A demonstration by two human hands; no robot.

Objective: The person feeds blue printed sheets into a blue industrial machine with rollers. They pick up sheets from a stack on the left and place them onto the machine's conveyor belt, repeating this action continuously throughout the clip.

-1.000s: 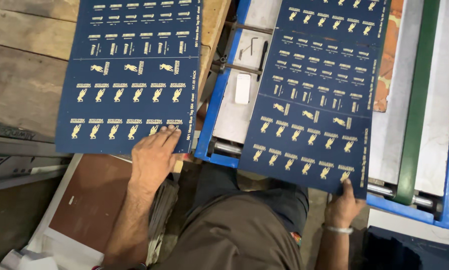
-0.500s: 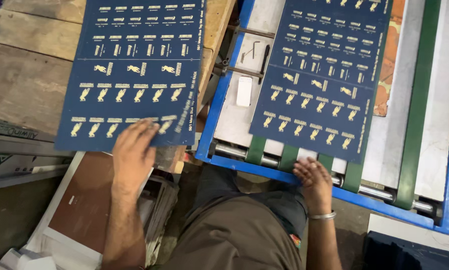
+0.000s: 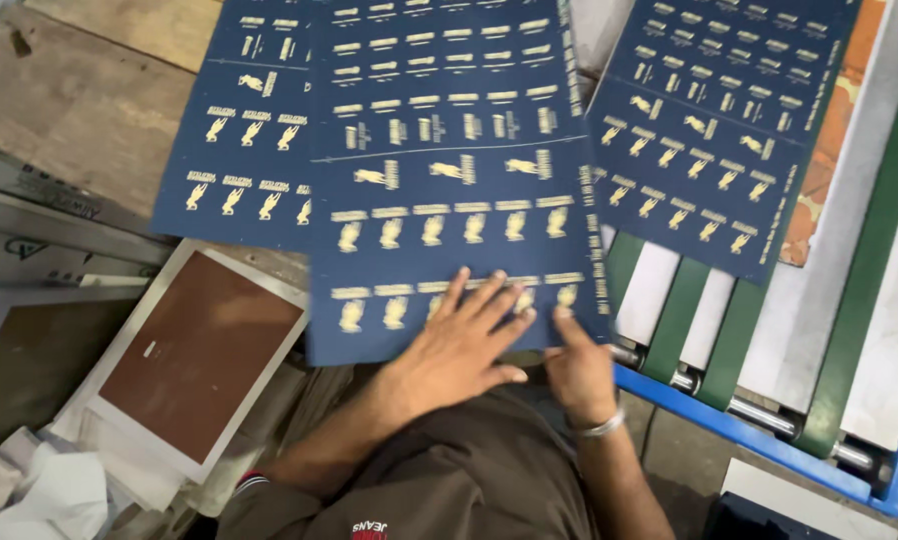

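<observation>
The left hand (image 3: 459,345) lay flat, fingers spread, on the near edge of a dark blue printed sheet (image 3: 449,190), while the right hand (image 3: 577,370) pinched that same edge at its right corner. The sheet looked thin, light and floppy, likely to bend or smudge, so best held at its margins. It overlapped a second blue sheet (image 3: 231,140) to its left; a third blue sheet (image 3: 714,130) rode the green conveyor belts (image 3: 679,320) to its right. A brown plate (image 3: 194,350) lay below-left of it.

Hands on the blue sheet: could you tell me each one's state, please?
Left hand: open, fingers spread flat on the blue printed sheet.
Right hand: pinching that sheet's lower edge.
</observation>
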